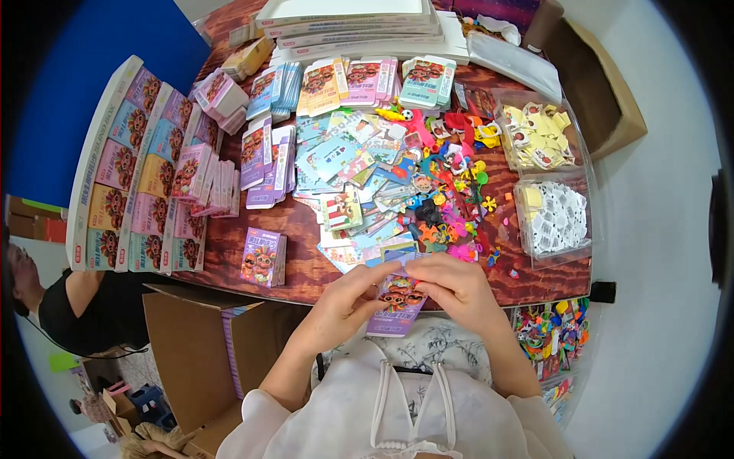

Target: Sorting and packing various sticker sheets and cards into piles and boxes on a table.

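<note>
In front of my lap I hold a flat purple cardboard box [395, 317] printed with cartoon figures. My left hand [353, 297] grips its left side, fingers bent and closed on it. At its upper right, my right hand [456, 289] is also closed around it, with the fingers meeting over the top end. Those fingers hide the box's upper edge, so I cannot tell if its flap is folded in. Just beyond my hands lies a loose heap of printed cards [332, 164], and a pile of small colourful plastic toys [443, 199] adjoins it.
A stack of purple boxes [262, 258] stands near the front edge. Filled display trays [95, 172] line the left. Flat boxes [321, 88] sit behind the cards. Clear bins hold yellow pieces [539, 134] and white packets [562, 218]. A carton [191, 344] stands below, near another person [88, 314].
</note>
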{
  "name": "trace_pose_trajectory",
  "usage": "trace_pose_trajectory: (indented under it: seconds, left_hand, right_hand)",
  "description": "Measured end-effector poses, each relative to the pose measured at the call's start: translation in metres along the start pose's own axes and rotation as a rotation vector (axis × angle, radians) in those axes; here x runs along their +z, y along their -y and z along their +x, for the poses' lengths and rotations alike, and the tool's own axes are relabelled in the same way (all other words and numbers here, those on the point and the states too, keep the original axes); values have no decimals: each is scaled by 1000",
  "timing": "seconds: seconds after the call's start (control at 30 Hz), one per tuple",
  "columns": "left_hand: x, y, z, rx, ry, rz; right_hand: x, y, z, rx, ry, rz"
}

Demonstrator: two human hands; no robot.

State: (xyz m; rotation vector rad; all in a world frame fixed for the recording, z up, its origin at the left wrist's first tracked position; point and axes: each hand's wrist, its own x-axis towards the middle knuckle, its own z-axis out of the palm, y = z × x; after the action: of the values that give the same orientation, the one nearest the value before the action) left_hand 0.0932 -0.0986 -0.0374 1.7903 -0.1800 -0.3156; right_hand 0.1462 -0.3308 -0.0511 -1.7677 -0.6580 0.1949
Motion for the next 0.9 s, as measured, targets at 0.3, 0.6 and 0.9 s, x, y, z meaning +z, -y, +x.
trace_pose_trajectory:
  seconds: [0.3,0.6,0.9]
  left_hand:
    - [-17,17,6,-178,-6,-454]
    - [-2,23,27,175,-365,-398]
    - [-18,30,-2,-132,-356,-239]
  right_hand:
    - [14,-9,3,491,-188,526]
    - [34,-15,30,590,32,890]
    - [24,-8,19,86,118,-648]
